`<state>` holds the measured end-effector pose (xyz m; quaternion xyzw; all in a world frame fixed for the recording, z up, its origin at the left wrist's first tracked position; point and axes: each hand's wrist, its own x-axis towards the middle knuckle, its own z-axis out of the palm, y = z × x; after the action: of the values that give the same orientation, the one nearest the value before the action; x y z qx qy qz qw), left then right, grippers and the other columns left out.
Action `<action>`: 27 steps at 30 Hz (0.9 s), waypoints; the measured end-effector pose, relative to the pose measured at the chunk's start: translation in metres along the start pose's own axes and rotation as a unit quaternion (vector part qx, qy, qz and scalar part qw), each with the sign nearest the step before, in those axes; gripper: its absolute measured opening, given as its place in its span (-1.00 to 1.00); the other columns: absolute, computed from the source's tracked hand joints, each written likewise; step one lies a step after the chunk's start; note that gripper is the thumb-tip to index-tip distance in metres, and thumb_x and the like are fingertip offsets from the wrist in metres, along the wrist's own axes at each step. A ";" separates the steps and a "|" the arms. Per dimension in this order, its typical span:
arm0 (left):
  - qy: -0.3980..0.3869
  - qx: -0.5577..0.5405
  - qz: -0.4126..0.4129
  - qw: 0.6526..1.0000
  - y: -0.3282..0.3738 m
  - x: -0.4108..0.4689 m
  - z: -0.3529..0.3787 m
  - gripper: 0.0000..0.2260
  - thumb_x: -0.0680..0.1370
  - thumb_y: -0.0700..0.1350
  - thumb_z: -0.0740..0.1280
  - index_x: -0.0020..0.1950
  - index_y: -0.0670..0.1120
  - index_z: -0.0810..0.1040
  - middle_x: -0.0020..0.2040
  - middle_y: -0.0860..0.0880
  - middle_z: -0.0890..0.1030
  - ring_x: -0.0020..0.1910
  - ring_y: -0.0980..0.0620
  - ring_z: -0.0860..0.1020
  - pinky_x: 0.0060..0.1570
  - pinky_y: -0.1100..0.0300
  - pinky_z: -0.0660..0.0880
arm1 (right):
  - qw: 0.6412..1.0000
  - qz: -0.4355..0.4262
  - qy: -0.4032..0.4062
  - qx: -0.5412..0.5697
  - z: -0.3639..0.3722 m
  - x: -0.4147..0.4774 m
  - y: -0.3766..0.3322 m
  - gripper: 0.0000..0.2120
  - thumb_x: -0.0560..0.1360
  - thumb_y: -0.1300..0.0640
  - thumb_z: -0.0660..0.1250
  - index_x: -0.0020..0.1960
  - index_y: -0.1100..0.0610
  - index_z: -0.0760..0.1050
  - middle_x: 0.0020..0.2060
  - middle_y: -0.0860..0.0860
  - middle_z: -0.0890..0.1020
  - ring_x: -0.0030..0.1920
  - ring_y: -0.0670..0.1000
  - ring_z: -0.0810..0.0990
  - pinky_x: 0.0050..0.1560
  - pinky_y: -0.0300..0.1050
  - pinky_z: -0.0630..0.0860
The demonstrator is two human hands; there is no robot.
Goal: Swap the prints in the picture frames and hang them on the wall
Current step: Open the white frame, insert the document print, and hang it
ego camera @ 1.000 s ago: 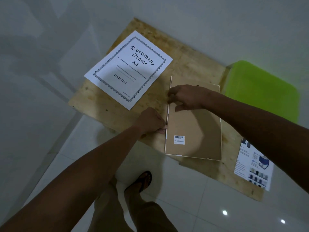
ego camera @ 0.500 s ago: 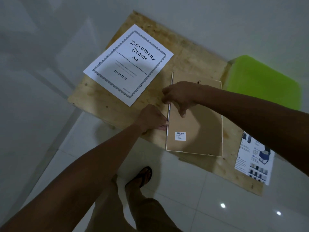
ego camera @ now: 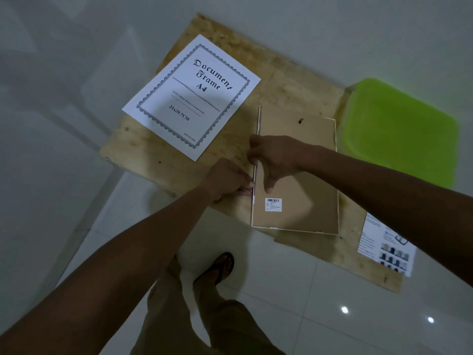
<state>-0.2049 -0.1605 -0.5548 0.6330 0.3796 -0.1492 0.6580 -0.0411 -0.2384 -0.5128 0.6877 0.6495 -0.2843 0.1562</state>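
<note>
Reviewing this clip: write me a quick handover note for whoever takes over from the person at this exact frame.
Left hand: fingers pinch the left edge of the picture frame, low down.
Right hand: grips the same edge higher up, thumb on the backing.
The frame lies face down on the plywood board. The Document Frame A4 print lies loose beside it, and a coloured print sits at the board's right end.
Done: the A4 print is out.
Left: fit the other print, close the back, hang it. Only one frame is in view.
</note>
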 end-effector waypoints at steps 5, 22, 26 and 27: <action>0.025 0.068 0.035 0.997 -0.005 0.002 0.000 -0.89 0.41 -0.16 0.49 -0.23 -0.21 0.72 -0.28 -0.09 0.72 -0.17 -0.08 0.71 0.09 -0.08 0.61 | 0.998 -0.012 0.017 0.066 0.002 0.001 0.006 -0.37 0.02 -0.09 0.69 -0.03 0.03 0.50 0.04 0.01 0.37 -0.03 0.10 0.50 -0.08 0.07 0.55; 0.105 0.151 0.089 0.979 -0.007 0.007 0.008 -0.78 0.36 -0.06 0.54 -0.28 -0.23 0.68 -0.34 -0.11 0.67 -0.30 -0.02 0.64 -0.26 0.15 0.54 | 0.988 -0.058 0.064 0.126 0.021 -0.001 0.020 -0.28 -0.06 -0.25 0.64 -0.04 -0.01 0.44 0.06 0.01 0.33 0.06 0.07 0.38 0.03 0.14 0.54; 0.081 0.120 0.082 0.986 -0.009 0.006 0.005 -0.80 0.35 -0.07 0.55 -0.25 -0.21 0.69 -0.29 -0.10 0.70 -0.24 -0.08 0.68 -0.08 -0.08 0.64 | 0.985 -0.062 0.084 0.135 0.019 -0.005 0.022 -0.25 -0.05 -0.19 0.70 0.00 0.05 0.48 0.04 0.00 0.32 0.02 0.05 0.38 0.00 0.10 0.54; 0.076 0.109 0.081 0.988 -0.009 0.006 0.004 -0.80 0.33 -0.08 0.55 -0.25 -0.21 0.69 -0.29 -0.11 0.70 -0.24 -0.09 0.68 -0.08 -0.11 0.64 | 0.985 -0.065 0.089 0.132 0.019 -0.007 0.021 -0.26 -0.04 -0.17 0.71 0.01 0.07 0.49 0.04 0.01 0.33 0.02 0.06 0.39 -0.01 0.09 0.54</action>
<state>-0.2061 -0.1641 -0.5658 0.7390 0.3576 -0.0877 0.5642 -0.0239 -0.2575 -0.5271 0.6812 0.6609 -0.3145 -0.0131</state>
